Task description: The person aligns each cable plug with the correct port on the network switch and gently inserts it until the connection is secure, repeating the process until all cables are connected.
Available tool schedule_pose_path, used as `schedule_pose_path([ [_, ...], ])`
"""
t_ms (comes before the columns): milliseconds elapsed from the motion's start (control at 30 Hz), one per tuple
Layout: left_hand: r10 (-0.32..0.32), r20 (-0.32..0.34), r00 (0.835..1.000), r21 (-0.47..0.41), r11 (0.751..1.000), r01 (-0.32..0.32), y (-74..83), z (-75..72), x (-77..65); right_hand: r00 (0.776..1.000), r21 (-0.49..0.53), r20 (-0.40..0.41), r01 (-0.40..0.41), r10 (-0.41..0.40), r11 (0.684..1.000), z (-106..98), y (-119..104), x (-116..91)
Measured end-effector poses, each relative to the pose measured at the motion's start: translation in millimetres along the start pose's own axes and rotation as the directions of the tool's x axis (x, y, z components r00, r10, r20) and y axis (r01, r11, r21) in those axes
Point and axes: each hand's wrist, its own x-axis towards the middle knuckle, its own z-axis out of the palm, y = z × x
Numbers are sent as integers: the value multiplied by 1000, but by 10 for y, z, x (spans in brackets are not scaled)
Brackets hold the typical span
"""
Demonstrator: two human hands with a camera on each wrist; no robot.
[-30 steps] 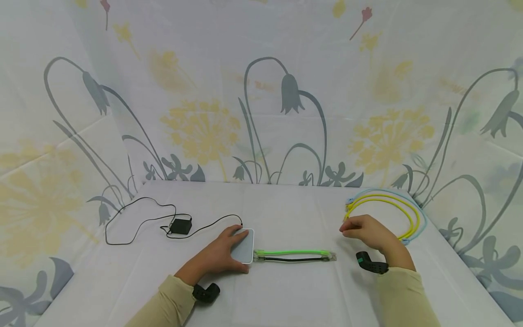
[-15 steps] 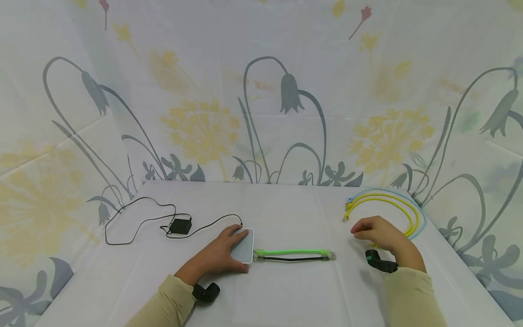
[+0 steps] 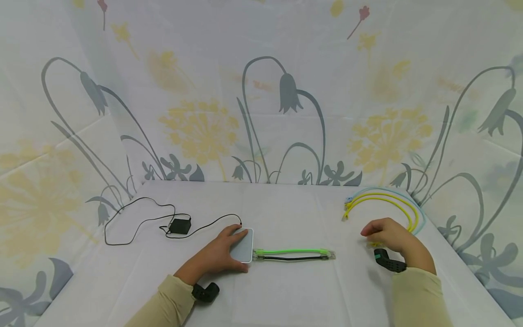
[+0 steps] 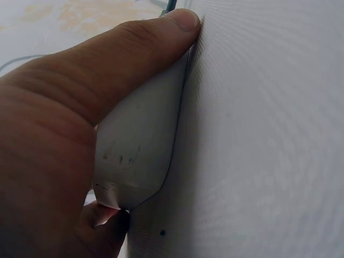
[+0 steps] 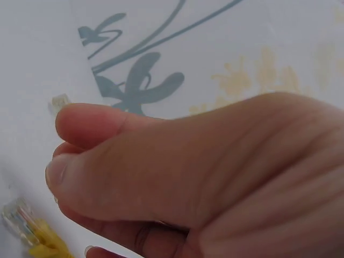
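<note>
1. Looking down from head height, we see our left hand [image 3: 222,252] gripping the white box [image 3: 244,247], left of centre on the tabletop [image 3: 286,295]. Green cable [image 3: 292,251] and black cable [image 3: 292,258] stretch right from its edge. Farther left lies a black adapter [image 3: 180,225]; at far right, yellow cables [image 3: 376,194] and a pale blue cable [image 3: 424,220] curve beyond our right hand [image 3: 396,237].
2. At the left wrist, our thumb [image 4: 123,59] lies along the box, grip firmly around it.
3. At the right wrist, our grip is loosely curled with nothing visible in it; a clear plug [image 5: 19,220] with a yellow boot lies apart, near left.
</note>
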Motion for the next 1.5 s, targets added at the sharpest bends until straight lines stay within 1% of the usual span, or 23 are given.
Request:
schedule_pose_path([
  [500,-6,6,1000,-11,1000,6,-5,-8,-4,996,-59,16,-81,82,995,-28,88,-10],
  [833,2,8,1000,-4,1000,-2,-1,-16,-2,987,-97,-6,-162,162,982,-1,89,12],
  [933,5,7,1000,-3,1000,-5,1,-17,-2,984,-101,-5,-175,175,979,14,101,20],
  [1233,-1,7,1000,3,1000,1,-12,-2,11,982,-104,3,-189,190,976,51,83,40],
  [1367,8,3,1000,0,1000,-8,-21,0,17,980,-113,-6,-199,200,973,51,69,47],
  [1500,9,4,1000,0,1000,-9,-25,2,18,983,-122,-14,-183,183,975,53,61,50],
])
